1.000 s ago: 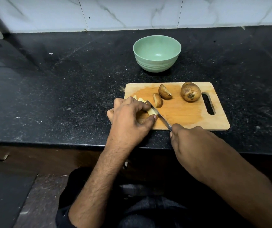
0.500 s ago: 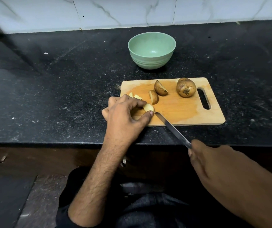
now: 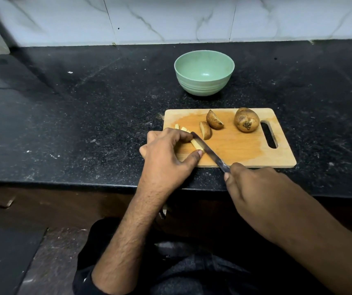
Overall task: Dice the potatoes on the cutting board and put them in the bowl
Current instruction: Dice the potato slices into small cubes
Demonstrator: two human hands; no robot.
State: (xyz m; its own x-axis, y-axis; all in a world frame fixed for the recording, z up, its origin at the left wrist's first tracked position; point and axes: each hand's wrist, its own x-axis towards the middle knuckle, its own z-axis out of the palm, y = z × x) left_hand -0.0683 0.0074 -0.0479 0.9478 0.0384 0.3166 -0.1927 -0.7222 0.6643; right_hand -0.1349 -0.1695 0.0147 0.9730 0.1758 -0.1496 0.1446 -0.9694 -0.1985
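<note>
Single head-worn view, looking forward and down, close above the cutting board (image 3: 234,145), counter (image 3: 85,116) beyond

Knife (image 3: 209,151) handle hidden inside right hand (image 3: 254,188); left hand (image 3: 166,154) covers near-left corner of cutting board (image 3: 245,145) and part of potato strips (image 3: 196,143)

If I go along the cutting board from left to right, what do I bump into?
Left hand holding potato sticks → knife → small potato wedge → bigger potato wedge → whole potato → board's handle slot.
</note>
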